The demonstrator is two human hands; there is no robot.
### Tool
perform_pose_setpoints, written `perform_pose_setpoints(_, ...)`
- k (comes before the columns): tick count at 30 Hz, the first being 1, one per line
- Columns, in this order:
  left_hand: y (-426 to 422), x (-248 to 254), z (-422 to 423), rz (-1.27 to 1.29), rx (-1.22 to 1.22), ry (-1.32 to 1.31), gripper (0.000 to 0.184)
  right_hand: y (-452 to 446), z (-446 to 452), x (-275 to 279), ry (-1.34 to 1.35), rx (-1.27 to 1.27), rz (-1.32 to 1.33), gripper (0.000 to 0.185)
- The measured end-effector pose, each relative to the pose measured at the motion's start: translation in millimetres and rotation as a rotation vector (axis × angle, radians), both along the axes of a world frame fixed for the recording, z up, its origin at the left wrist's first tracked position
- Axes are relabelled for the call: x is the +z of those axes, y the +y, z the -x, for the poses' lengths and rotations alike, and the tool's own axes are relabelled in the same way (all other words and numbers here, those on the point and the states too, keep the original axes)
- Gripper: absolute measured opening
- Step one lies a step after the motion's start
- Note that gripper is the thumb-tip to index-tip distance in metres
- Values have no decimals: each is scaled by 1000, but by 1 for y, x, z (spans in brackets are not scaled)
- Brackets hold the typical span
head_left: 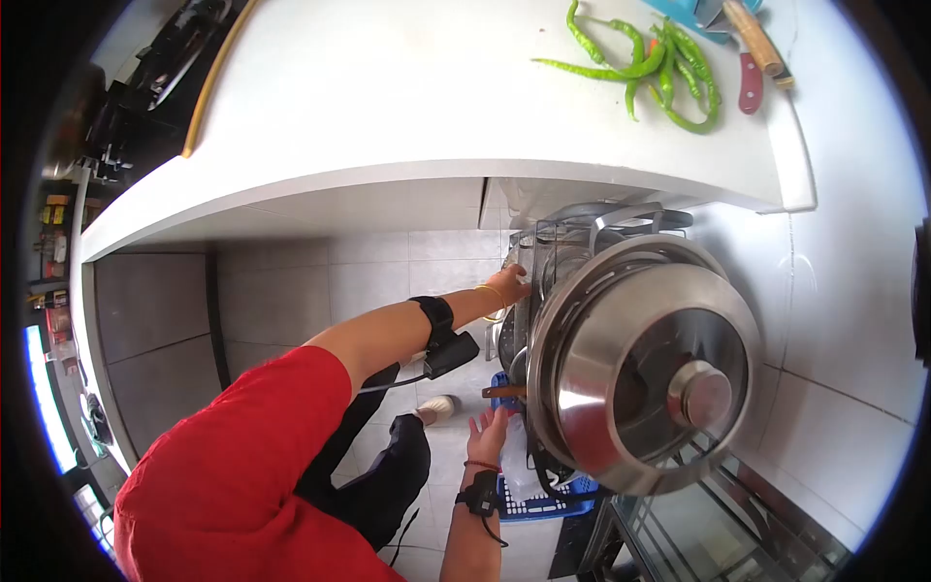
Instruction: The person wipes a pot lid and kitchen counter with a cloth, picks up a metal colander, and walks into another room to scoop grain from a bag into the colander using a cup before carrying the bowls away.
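Note:
My left hand (509, 283) reaches to the side of a wire rack (553, 233) under the counter. Its fingers are bent at the rack's edge, near upright pans or lids; what they grip is partly hidden. My right hand (488, 436) is lower, palm turned up and fingers apart, holding nothing. Just above its fingertips a brown wooden handle (504, 392) sticks out from beside the big steel pot (558, 373). A domed steel lid with a glass window (606, 378) covers this pot. Beside my right hand is a whitish plastic bag (524, 461) in a blue basket (548, 506).
Green chillies (669, 73) lie on the white counter (388, 87), near knives with a wooden handle (754, 37) and a red handle (751, 85). A glass-topped stand (698, 533) is at lower right. Tiled floor (369, 281) shows below the counter, and black cookware (165, 58) at upper left.

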State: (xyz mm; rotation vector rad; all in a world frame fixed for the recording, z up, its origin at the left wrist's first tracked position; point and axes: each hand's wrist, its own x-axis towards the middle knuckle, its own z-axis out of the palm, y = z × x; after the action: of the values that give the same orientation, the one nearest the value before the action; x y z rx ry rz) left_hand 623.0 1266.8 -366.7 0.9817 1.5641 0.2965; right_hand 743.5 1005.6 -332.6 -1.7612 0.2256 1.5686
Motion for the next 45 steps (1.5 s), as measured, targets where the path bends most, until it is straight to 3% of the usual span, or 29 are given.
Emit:
perform_pose_setpoints(4,18,-49,-31,-22,-34,14,59,13,4,-48,148,-171,-34,50)
perform_pose_setpoints(8,23,-12,-39,4,31,-85,43,30,5,-61,349,-390,-140,38)
perform_pose_setpoints(12,2,-28,-50,-158,200,29,34,40,-18,-75,498,-523,-173,31)
perform_pose_setpoints(13,-12,-49,-53,-364,192,121,31,38,-19,-80,508,-552,-149,30)
perform_pose_setpoints(14,-24,-28,-48,-450,248,161,29,52,-6,-48,386,-456,-163,29)
perform_pose_setpoints(15,-35,-5,-38,-542,303,201,27,46,-9,-58,421,-481,-225,28)
perform_pose_setpoints(17,-50,54,-15,-169,429,25,23,33,-21,-81,493,-533,-349,26)
perform_pose_setpoints(22,-118,97,45,-10,568,-38,18,25,-25,-81,388,-628,-373,19)
perform_pose_setpoints(25,-153,126,95,18,561,41,15,30,-33,-75,304,-512,-379,23)
perform_pose_setpoints(26,-161,135,112,53,567,65,13,35,-28,-53,209,-503,-235,33)
perform_pose_setpoints(29,-183,148,151,78,531,146,10,34,-29,-19,85,-319,-28,35)
perform_pose_setpoints(30,-196,159,173,117,498,213,9,16,-28,-7,-120,174,-23,34)
perform_pose_setpoints(32,-218,175,214,127,457,304,9,-27,-30,2,-234,576,-232,28)
perform_pose_setpoints(33,-227,181,224,105,447,327,8,-48,-24,37,-356,748,-311,30)
perform_pose_setpoints(34,-225,206,227,115,391,388,8,-112,-52,-8,-176,930,-174,37)
perform_pose_setpoints(35,-223,231,232,117,328,446,8,-134,-29,65,-332,840,-359,25)
perform_pose_setpoints(36,-236,220,250,46,243,515,9,-178,-36,87,-330,1144,-204,35)
perform_pose_setpoints(37,-227,255,244,36,293,479,9,-273,-42,59,-994,1416,-659,28)
perform_pose_setpoints(40,-232,275,266,-39,248,392,7,-279,-25,141,-491,1163,-92,27)
perform_pose_setpoints(41,-230,279,271,-50,246,365,7,-267,-26,157,-462,1061,-5,27)
perform_pose_setpoints(43,-243,217,312,-222,164,405,7,-245,-26,182,-465,890,71,26)
perform_pose_setpoints(45,-222,259,290,-152,159,362,6,-229,-26,203,-505,737,88,26)
